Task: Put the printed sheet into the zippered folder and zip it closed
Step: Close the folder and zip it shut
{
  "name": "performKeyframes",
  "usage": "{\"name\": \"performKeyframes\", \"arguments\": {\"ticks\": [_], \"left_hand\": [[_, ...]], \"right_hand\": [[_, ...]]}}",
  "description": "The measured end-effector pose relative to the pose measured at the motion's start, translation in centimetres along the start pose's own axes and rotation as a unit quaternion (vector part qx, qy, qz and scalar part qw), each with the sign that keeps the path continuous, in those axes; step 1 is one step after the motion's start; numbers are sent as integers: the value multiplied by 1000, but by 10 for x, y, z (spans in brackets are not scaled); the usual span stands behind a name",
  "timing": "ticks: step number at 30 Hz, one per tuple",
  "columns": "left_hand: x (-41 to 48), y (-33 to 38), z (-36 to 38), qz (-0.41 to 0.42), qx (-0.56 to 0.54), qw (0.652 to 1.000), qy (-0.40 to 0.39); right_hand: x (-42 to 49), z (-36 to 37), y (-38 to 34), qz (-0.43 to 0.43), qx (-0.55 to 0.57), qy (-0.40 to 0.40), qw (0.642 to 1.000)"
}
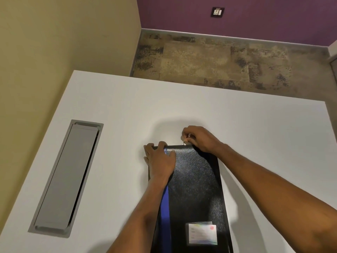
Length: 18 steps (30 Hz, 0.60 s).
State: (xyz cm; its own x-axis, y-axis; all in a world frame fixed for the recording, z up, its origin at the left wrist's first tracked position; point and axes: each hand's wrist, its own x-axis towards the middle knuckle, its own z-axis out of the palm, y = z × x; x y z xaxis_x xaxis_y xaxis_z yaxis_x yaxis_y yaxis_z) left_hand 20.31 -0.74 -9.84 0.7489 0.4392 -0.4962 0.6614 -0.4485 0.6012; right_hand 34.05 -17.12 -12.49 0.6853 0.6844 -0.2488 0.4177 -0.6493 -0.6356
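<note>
Head view looks down on the black pebbled-leatherette zippered folder with a blue stripe [193, 189], lying flat and lengthwise on the white surface [255, 134], its far short edge pointing away from the person. No printed sheet shows anywhere, so I judge it is already inside, though I cannot see in. At that far edge the right hand [198, 138] is pinched on the small silver zipper pull [185, 143], fingers curled tight around it. The left hand [160, 161] lies flat on the folder's far left corner, fingers spread and pressing down rather than gripping, thumb side over the edge.

The cover looks thin and bendy, light, with a grained skin that should not slip much under a palm. It would likely buckle if dragged by the zipper alone, so holding the corner down while drawing the pull seems the sensible hold. A clear card pocket with a pale printed card [202, 232] sits near the close end. Off to the left, a grey recessed cable hatch [67, 178] is set into the surface, well apart.
</note>
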Motion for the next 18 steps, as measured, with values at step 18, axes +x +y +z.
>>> {"name": "performKeyframes", "arguments": {"ticks": [18], "left_hand": [[6,-9,-1,9,-41,999,18]], "right_hand": [[48,44,-84,8,-6,-35,999]]}}
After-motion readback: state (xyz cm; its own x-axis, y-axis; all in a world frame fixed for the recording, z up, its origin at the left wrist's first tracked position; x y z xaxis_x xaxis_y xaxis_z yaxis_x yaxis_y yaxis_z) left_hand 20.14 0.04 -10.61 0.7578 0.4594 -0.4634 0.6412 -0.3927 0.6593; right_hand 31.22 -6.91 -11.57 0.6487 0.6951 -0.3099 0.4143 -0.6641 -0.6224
